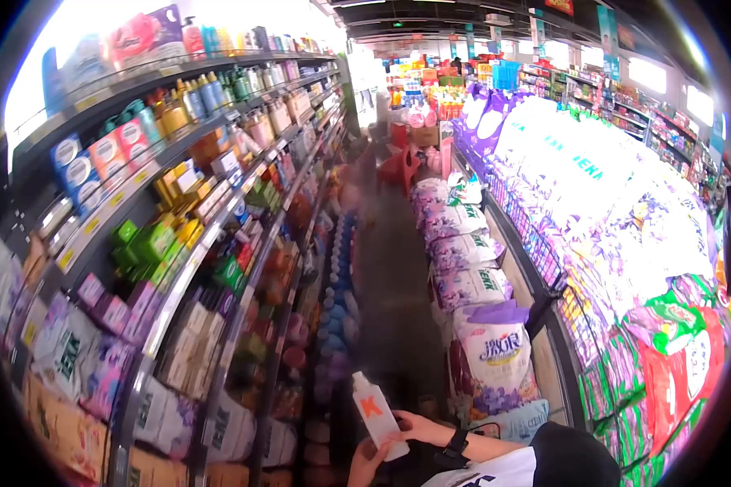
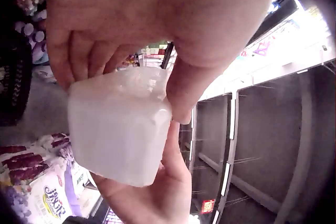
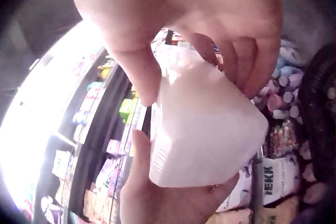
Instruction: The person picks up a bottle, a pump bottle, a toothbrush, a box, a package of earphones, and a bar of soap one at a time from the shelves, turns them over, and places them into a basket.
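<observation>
A person held a white bottle (image 1: pixel 375 418) above the aisle floor (image 1: pixel 391 268), between the shelf unit (image 1: pixel 105 213) on the left and the bags along the right. The bottle was tilted, its top leaning toward the shelf unit, and an orange K showed on its side. The left hand (image 1: pixel 369 467) was clamped on the bottle near the base, and in the left wrist view its thumb pressed one side and its fingers the other. The right hand (image 1: pixel 422 428) was clamped on it too, with thumb and fingers on opposite sides. A dark watch (image 1: pixel 457 442) sat on the right wrist.

On the shelf unit, blue boxes (image 1: pixel 77 174) stood near the front edge of an upper shelf, toward its near end. Green boxes (image 1: pixel 148 245) lay on the shelf below, behind its front edge. Blue tubs (image 1: pixel 333 325) lined the floor along the unit's bottom edge.

Across the aisle, a white and purple bag (image 1: pixel 495 357) stood at the near end of a row of bags, beside the ledge's outer edge. A wire rack (image 1: pixel 554 296) rose behind that row, and a red bag (image 1: pixel 681 377) lay on the packs to its right. Something red (image 1: pixel 398 170), too blurred to name, stood farther down the aisle.
</observation>
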`<state>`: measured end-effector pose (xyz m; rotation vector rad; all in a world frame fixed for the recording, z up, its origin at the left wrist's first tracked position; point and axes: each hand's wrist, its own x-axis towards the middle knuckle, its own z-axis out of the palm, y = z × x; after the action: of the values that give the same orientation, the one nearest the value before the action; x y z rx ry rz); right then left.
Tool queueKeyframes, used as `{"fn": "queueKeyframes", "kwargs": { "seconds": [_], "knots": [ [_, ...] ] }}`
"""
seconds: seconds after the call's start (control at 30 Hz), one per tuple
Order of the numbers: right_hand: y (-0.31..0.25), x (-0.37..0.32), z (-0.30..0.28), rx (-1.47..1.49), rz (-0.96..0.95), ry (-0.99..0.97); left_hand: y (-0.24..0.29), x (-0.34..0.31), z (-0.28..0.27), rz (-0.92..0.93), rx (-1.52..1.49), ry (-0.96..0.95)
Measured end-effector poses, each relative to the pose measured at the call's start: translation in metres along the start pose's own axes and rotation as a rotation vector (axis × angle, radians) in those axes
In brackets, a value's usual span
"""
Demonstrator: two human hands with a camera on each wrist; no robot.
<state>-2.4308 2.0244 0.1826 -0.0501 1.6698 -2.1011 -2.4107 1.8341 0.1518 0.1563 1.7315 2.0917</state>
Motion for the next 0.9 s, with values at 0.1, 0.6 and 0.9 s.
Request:
{"fn": "queueKeyframes", "kwargs": {
  "seconds": [0.1,0.6,0.9],
  "knots": [
    [0.008,0.043,-0.053,0.072,0.033,-0.034,0.001,0.051,0.015,-0.029,-0.002,0.056],
    [-0.116,0.208,-0.265,0.085,0.010,-0.055,0.034,0.335,0.059,0.000,0.129,0.128],
    [-0.169,0.195,-0.250,0.074,0.067,0.064,0.095,0.354,0.081,0.009,0.195,0.148]
  ]
}}
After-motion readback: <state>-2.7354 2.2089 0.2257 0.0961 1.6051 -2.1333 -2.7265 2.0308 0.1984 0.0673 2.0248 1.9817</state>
